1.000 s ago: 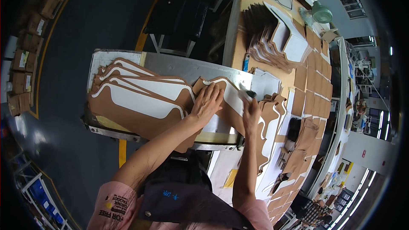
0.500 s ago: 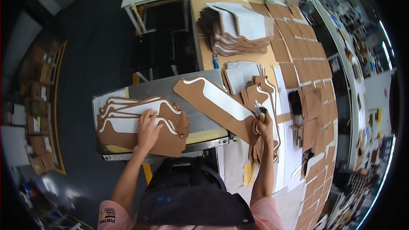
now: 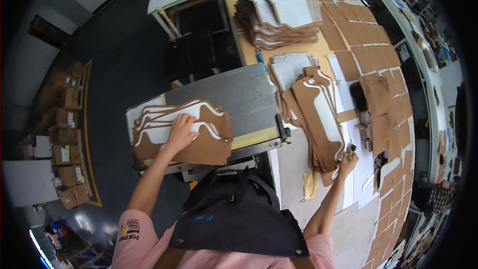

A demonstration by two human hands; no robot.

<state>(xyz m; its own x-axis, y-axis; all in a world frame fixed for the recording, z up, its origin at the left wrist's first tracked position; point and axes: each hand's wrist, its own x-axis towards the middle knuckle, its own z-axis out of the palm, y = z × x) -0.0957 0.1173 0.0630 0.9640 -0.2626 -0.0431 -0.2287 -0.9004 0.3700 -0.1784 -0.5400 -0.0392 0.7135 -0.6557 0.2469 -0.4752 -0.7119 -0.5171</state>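
Observation:
My left hand lies on a fanned stack of brown, leather-like cut pieces with white panels, its fingers stretched over the top ones. The stack rests on a grey metal plate. To the right, my right hand is closed around a small tool with a round dark end, whose kind I cannot make out. That hand is at the near end of a similar brown piece with a white panel, which lies on another pile; whether the fingers also grip the piece is hidden.
Beyond the right pile lie grey sheets and a tall stack of brown and white pieces. Rows of brown pieces cover the table's right side. A yellow pad lies near me. Cardboard boxes stand at left.
My right hand has carried the single brown piece off the metal plate and onto the right pile, turning it more lengthwise. My left hand stays on its stack. The view has shifted.

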